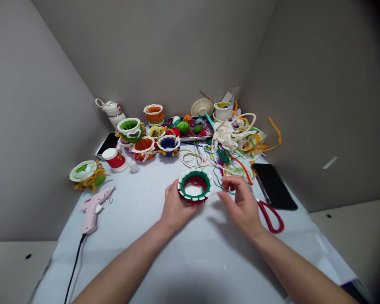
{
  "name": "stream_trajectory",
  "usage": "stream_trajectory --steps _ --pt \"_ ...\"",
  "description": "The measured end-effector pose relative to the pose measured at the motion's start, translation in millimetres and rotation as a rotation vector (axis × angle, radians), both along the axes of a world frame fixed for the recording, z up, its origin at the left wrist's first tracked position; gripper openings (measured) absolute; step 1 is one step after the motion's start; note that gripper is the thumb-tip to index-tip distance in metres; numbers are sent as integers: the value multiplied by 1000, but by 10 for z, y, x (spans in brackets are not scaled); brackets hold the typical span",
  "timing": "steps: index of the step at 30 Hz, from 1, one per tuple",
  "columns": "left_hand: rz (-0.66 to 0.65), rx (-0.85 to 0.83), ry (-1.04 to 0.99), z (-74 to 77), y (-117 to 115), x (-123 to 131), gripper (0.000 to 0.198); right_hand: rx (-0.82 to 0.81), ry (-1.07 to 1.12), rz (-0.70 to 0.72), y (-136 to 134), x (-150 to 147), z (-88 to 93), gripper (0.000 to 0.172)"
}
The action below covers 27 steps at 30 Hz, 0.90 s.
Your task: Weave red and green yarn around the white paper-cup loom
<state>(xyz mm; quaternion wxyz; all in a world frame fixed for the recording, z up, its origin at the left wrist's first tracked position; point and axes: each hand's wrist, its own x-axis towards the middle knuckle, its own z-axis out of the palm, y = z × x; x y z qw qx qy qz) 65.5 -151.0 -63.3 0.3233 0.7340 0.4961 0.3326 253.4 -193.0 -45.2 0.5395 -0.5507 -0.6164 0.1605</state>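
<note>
A small round basket (194, 196) with a white notched rim, a green band and red below is near the middle of the table. Wrapped round its left and lower side, my left hand (177, 207) holds it, opening up. Just right of the basket is my right hand (239, 200), thumb and forefinger curved and apart. A thin pale wisp shows between its thumb and the rim; whether the fingers hold it is unclear. Red-handled scissors (271, 217) lie beside my right wrist, their blades mostly hidden.
A pink glue gun (93, 209) with a black cord lies left. Several yarn-woven baskets (144, 145), a red-and-white cup (115, 159) and a tray of yarn balls (190, 137) stand behind. Loose yarn (231, 139) and a dark phone (274, 185) are right.
</note>
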Motion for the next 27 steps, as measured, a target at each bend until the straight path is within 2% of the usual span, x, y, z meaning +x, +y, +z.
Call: stream_trajectory --steps 1,3,5,8,13,15,18,19,21,24,27 --pt "36 49 38 -23 7 -7 69 -168 172 20 -1 5 -21 25" --pt "66 114 102 -55 2 -8 68 -458 429 128 12 14 -73 34" --pt "50 135 148 -67 -16 5 67 -615 578 231 35 15 -119 40" --pt "41 144 185 -69 -44 42 66 -686 689 244 62 -3 -137 41" --pt "-9 74 227 -91 -98 23 68 -734 740 243 76 -16 -84 42" --pt "-78 5 251 -76 -101 -83 82 -757 747 247 83 9 -80 43" --pt "-188 -164 223 47 -1 -307 118 -772 769 251 103 64 -104 43" --pt "-229 -225 187 118 70 -365 117 -775 773 252 111 82 -116 43" --pt "-260 -265 88 286 264 -400 94 -787 761 254 131 115 -138 42" --pt "-188 -227 19 517 619 -225 53 -783 643 256 181 178 -165 39" --pt "-358 -253 98 613 931 74 40 -627 357 175 274 283 -185 33"
